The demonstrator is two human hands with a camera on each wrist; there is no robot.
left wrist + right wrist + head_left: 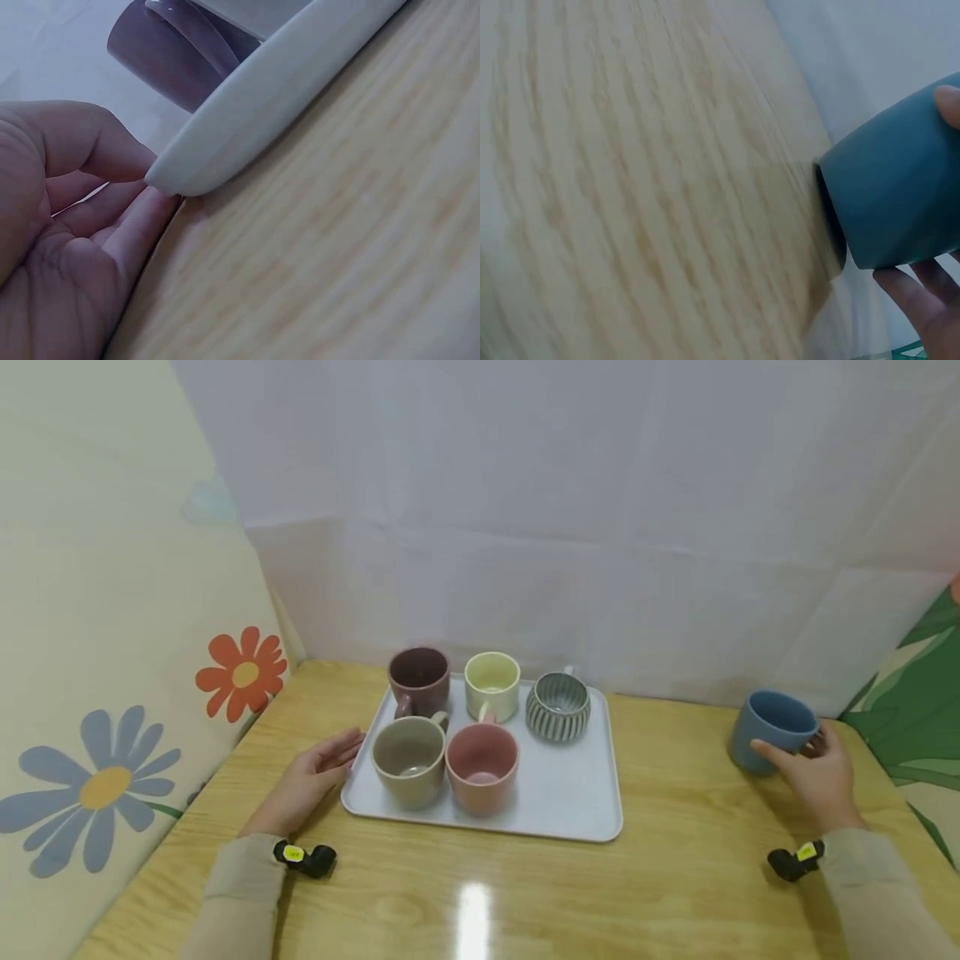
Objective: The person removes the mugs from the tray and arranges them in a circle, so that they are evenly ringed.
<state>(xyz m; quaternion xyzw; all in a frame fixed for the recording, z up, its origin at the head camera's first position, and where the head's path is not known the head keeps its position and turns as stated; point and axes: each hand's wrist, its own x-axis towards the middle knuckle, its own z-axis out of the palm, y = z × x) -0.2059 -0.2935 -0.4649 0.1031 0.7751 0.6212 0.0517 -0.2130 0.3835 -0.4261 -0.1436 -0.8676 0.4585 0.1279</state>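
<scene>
My right hand [821, 777] holds a blue mug [757, 735] at the table's right side, thumb on its near side and fingers behind. In the right wrist view, the blue mug [900, 187] has its base close to the table; I cannot tell whether they touch. At the left edge of a white tray [562, 802], my left hand [307, 781] touches the rim with thumb and fingertips. On the tray stand a dark purple mug [423, 693], a pale yellow mug [491, 693], a striped grey cup [558, 718], a beige mug [408, 772] and a pink mug [480, 777].
The wooden table [675, 877] extends around the tray. A white cloth [525, 527] hangs along its back edge. Flower-printed cloth [105, 610] covers the left side, and leaf-printed cloth [922, 710] the right. The beige and pink mugs stand close together at the tray's front.
</scene>
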